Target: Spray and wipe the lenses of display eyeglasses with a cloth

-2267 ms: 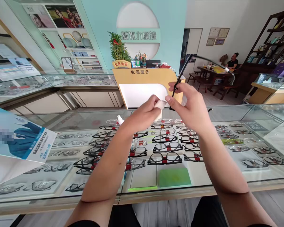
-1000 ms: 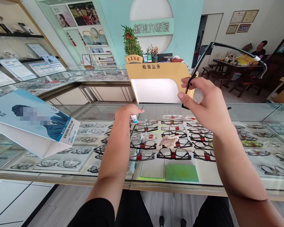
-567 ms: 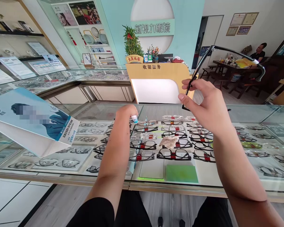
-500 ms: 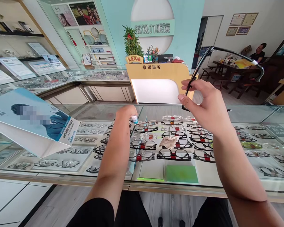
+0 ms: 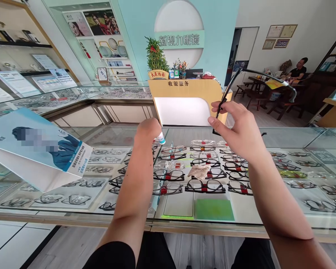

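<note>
My right hand [image 5: 238, 127] pinches a pair of black-framed glasses [image 5: 232, 83] between thumb and fingers and holds it above the glass counter, with one temple stretched out to the right. My left hand [image 5: 148, 130] is curled around a small white and blue bottle [image 5: 161, 138]. Only the bottle's lower end shows below the hand, tilted toward the lower right. Between my arms a crumpled beige cloth [image 5: 198, 171] lies on the counter, over the rows of glasses [image 5: 205, 185] displayed beneath it.
On the left of the counter stands a blue folded display card [image 5: 44, 138]. A green sheet [image 5: 215, 209] lies near the front edge inside the case. Beyond are a cashier desk [image 5: 184, 89] and a seated person [image 5: 299, 71] by a dark wooden table at the right.
My right hand and the glasses have come slightly down and left. The bottle in my left hand is tilted a little more. My view has shifted slightly.
</note>
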